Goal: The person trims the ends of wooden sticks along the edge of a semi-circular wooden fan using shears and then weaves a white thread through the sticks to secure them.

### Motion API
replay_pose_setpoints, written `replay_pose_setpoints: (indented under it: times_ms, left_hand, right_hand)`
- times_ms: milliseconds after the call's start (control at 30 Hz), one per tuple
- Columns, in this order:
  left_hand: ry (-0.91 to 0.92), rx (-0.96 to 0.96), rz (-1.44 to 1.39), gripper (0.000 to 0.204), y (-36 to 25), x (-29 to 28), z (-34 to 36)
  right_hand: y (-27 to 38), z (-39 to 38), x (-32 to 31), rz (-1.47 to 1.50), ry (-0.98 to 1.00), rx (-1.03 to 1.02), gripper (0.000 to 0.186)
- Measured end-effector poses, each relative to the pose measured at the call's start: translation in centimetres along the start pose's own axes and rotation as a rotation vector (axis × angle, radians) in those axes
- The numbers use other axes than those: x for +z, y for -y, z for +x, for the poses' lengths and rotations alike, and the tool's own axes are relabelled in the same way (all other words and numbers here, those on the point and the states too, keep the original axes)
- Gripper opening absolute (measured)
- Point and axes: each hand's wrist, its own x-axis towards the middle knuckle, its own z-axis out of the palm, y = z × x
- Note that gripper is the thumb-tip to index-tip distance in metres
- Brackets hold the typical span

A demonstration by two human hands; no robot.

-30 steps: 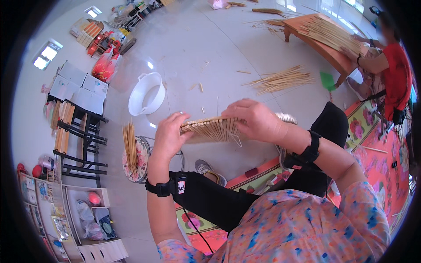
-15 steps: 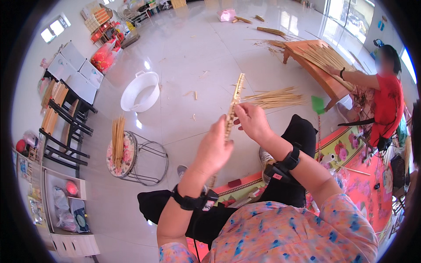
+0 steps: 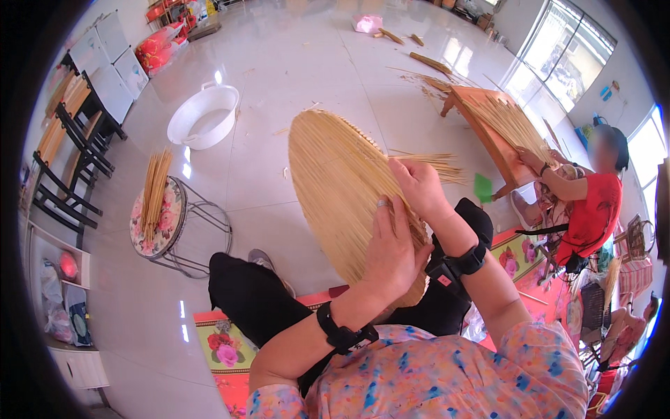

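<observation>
A large oval panel of pale straw stalks (image 3: pixel 331 188), bound side by side with a knotted-looking edge, stands tilted in front of me above my lap. Flat on its lower face lies my left hand (image 3: pixel 389 248), fingers stretched out and thumb apart, with a ring on one finger. At the panel's right edge, my right hand (image 3: pixel 422 187) is closed, gripping the rim between thumb and fingers. Some of the right fingers are hidden behind the panel. Beyond it, a pile of loose stalks (image 3: pixel 440 166) lies on the floor, partly covered by the panel and hand.
To the left, a stalk bundle (image 3: pixel 155 195) rests on a flowered stool (image 3: pixel 172 216); behind it is a white tub (image 3: pixel 227 126). At right, a person in red (image 3: pixel 600 209) handles stalks on a wooden table (image 3: pixel 481 136). A floral mat (image 3: pixel 216 342) lies under my feet.
The straw panel has turned from edge-on to show its broad face. My left hand has moved right and down onto that face; my right hand stays at the edge. The view has shifted slightly right.
</observation>
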Motion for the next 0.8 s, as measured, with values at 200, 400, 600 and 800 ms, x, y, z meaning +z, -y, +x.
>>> replay_pose_setpoints:
  times_ms: [200, 400, 600, 800]
  left_hand:
    - [-0.006, 0.003, -0.072, 0.085, 0.7, -1.3, -1.1]
    - [0.015, 0.009, -0.143, 0.067, 1.0, -3.9, -1.7]
    - [-0.002, 0.006, -0.208, 0.055, 2.5, -4.2, -0.9]
    - [0.001, 0.018, -0.303, 0.054, 2.6, -2.4, 1.1]
  right_hand:
    - [2.1, -1.2, -0.1, -0.083, 0.030, -0.077, 0.040]
    - [3.2, -2.5, -0.1, -0.155, 0.052, -0.141, 0.034]
    - [2.2, -2.1, -0.1, -0.163, 0.044, -0.154, 0.034]
    - [-1.7, 0.8, -1.2, -0.097, -0.007, -0.129, 0.037]
